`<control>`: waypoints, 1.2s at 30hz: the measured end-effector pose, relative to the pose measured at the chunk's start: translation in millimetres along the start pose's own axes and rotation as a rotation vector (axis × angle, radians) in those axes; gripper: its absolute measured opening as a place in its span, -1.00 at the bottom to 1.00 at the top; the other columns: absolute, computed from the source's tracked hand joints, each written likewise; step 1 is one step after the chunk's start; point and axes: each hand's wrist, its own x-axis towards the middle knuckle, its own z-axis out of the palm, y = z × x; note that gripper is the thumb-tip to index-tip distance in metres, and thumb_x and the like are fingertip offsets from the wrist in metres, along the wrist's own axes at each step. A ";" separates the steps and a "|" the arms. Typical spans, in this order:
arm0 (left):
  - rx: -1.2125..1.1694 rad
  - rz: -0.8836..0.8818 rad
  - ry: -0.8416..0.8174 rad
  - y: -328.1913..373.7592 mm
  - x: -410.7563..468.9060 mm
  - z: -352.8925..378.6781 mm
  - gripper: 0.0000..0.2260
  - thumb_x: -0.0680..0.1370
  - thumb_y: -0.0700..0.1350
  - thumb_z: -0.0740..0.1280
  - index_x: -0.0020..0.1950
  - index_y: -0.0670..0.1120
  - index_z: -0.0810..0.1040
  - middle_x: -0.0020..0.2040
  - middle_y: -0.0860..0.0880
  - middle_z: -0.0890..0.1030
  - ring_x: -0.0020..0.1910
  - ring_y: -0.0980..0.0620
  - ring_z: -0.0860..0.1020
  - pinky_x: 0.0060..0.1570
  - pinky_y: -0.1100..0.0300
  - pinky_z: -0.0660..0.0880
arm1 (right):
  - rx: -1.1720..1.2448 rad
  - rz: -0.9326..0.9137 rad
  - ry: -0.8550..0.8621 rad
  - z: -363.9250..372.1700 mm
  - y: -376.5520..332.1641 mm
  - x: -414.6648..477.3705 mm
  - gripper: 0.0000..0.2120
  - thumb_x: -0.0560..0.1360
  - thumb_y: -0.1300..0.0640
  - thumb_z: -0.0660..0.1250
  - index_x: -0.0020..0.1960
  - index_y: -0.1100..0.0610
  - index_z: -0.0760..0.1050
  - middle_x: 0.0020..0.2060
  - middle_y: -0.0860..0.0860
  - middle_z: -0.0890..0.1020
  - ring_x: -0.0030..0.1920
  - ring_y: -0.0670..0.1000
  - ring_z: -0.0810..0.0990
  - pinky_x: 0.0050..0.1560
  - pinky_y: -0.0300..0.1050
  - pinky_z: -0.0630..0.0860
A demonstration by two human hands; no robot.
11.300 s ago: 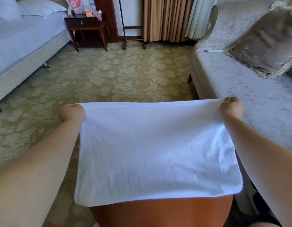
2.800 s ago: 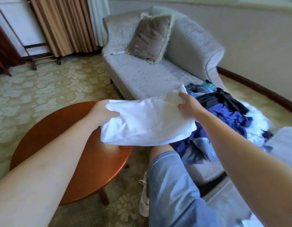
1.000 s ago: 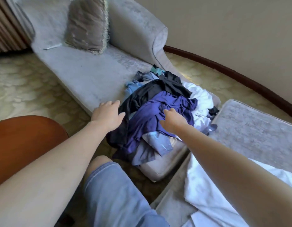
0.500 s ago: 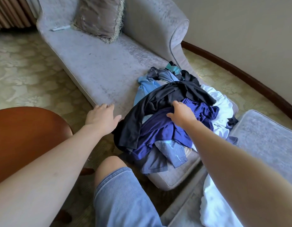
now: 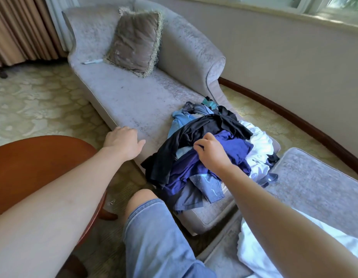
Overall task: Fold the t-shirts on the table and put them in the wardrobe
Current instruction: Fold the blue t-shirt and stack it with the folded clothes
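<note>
Purple t-shirt (image 5: 237, 149) in right hand (image 5: 212, 155)

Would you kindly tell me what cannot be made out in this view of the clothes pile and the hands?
All in the head view:
Lower clothes in the pile: hidden under the black garment and purple garment; count unclear.
Right hand: its thumb and grip on the purple garment are hidden by its own fingers.
White cloth: cut off by the bottom edge, partly covered by the right forearm.
Small white object on the chaise: too small to identify.
</note>
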 end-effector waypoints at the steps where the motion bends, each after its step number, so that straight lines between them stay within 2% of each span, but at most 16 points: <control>1: -0.001 -0.008 0.012 -5.4 -5.6 -5.4 -0.57 0.63 0.17 0.11 0.30 -0.10 0.49 0.25 -0.10 0.52 0.27 -0.14 0.42 0.11 0.02 0.43 | -0.008 -0.028 0.033 -6.0 -10.3 2.6 -0.78 0.62 0.22 0.23 0.01 0.31 0.62 -0.07 0.20 0.47 -0.07 0.20 0.50 0.02 0.02 0.44; 5: -0.023 -0.057 0.065 -35.6 -31.0 -30.0 -0.56 0.62 0.16 0.14 0.35 -0.09 0.47 0.30 -0.10 0.50 0.31 -0.15 0.40 0.18 0.00 0.42 | -0.026 -0.164 0.185 -38.7 -66.4 18.6 -0.80 0.58 0.29 0.23 -0.08 0.33 0.60 -0.10 0.19 0.48 -0.10 0.20 0.51 -0.07 0.09 0.47; 10: -0.053 -0.177 0.171 -86.5 -69.6 -67.7 -0.56 0.63 0.17 0.10 0.32 -0.09 0.49 0.27 -0.13 0.51 0.29 -0.17 0.41 0.17 -0.03 0.43 | -0.034 -0.350 0.339 -85.8 -158.6 45.6 -0.80 0.55 0.31 0.22 -0.20 0.35 0.52 -0.15 0.15 0.37 -0.19 0.24 0.49 -0.12 0.10 0.44; 14: -0.068 -0.303 0.277 -130.7 -106.6 -100.0 -0.52 0.66 0.16 -0.04 0.23 -0.09 0.54 0.24 -0.16 0.54 0.27 -0.20 0.43 0.17 -0.03 0.41 | -0.033 -0.489 0.374 -112.8 -240.5 63.8 -0.80 0.58 0.26 0.19 -0.12 0.36 0.50 -0.02 0.26 0.45 -0.09 0.26 0.50 -0.07 0.00 0.31; 19: -0.046 -0.426 0.349 -193.2 -158.1 -124.2 -0.50 0.66 0.16 -0.07 0.20 -0.08 0.55 0.23 -0.16 0.54 0.28 -0.20 0.43 0.16 -0.04 0.39 | -0.092 -0.761 0.388 -127.6 -346.4 71.2 -0.81 0.56 0.27 0.16 -0.04 0.33 0.52 0.03 0.26 0.46 -0.05 0.24 0.50 -0.03 0.06 0.39; 24: -0.001 -0.541 0.423 -252.1 -211.5 -119.9 -0.50 0.66 0.15 -0.09 0.16 -0.09 0.55 0.18 -0.20 0.57 0.20 -0.24 0.49 0.18 -0.08 0.45 | -0.206 -1.090 0.310 -113.1 -436.5 66.0 -0.82 0.54 0.26 0.13 -0.12 0.31 0.48 -0.03 0.28 0.48 -0.07 0.27 0.51 -0.08 0.11 0.40; 26: -0.026 -0.594 0.435 -267.5 -228.9 -112.8 -0.50 0.65 0.16 -0.08 0.24 -0.09 0.51 0.23 -0.21 0.55 0.22 -0.25 0.48 0.20 -0.10 0.43 | -0.142 -1.082 0.296 -102.5 -460.5 58.6 -0.81 0.56 0.28 0.13 -0.06 0.34 0.49 -0.02 0.25 0.46 -0.01 0.24 0.50 -0.04 0.04 0.35; 28: -0.064 -0.630 0.424 -278.3 -242.5 -104.6 -0.50 0.64 0.19 -0.03 0.40 -0.09 0.39 0.33 -0.21 0.47 0.30 -0.25 0.44 0.24 -0.11 0.39 | -0.019 -1.049 0.289 -85.8 -474.2 51.6 -0.79 0.56 0.28 0.14 -0.02 0.35 0.52 -0.01 0.24 0.47 0.03 0.24 0.50 0.04 0.05 0.36; 30: -0.040 -0.615 0.417 -282.6 -251.4 -94.6 -0.44 0.62 0.22 0.04 0.51 -0.08 0.24 0.42 -0.18 0.39 0.35 -0.24 0.39 0.29 -0.10 0.33 | 0.103 -1.040 0.249 -59.2 -478.3 43.1 -0.82 0.54 0.28 0.17 -0.08 0.34 0.52 -0.03 0.25 0.50 -0.02 0.25 0.52 0.04 0.07 0.38; 32: 0.016 -0.564 0.413 -283.9 -250.4 -81.6 -0.36 0.59 0.28 0.10 0.54 -0.09 0.18 0.46 -0.16 0.34 0.38 -0.21 0.37 0.36 -0.09 0.22 | 0.221 -1.023 0.185 -28.9 -476.5 34.7 -0.84 0.52 0.30 0.19 -0.16 0.33 0.51 -0.11 0.23 0.50 -0.09 0.22 0.51 -0.01 0.04 0.39; 34: 0.031 -0.528 0.334 -282.0 -240.6 -63.9 -0.45 0.60 0.25 0.12 0.46 -0.08 0.32 0.42 -0.13 0.40 0.37 -0.15 0.40 0.42 -0.08 0.12 | 0.315 -0.952 0.133 -1.0 -467.5 29.5 -0.84 0.53 0.30 0.21 -0.16 0.32 0.52 -0.14 0.19 0.49 -0.11 0.17 0.50 -0.02 -0.06 0.39; 36: 0.003 -0.511 0.241 -282.0 -229.3 -38.5 -0.70 0.63 0.07 0.14 0.17 -0.05 0.56 0.23 -0.14 0.57 0.24 -0.16 0.51 0.40 -0.06 0.20 | 0.389 -0.849 0.100 27.8 -454.5 27.2 -0.84 0.55 0.28 0.23 -0.13 0.32 0.55 -0.13 0.18 0.51 -0.09 0.11 0.50 0.01 -0.14 0.35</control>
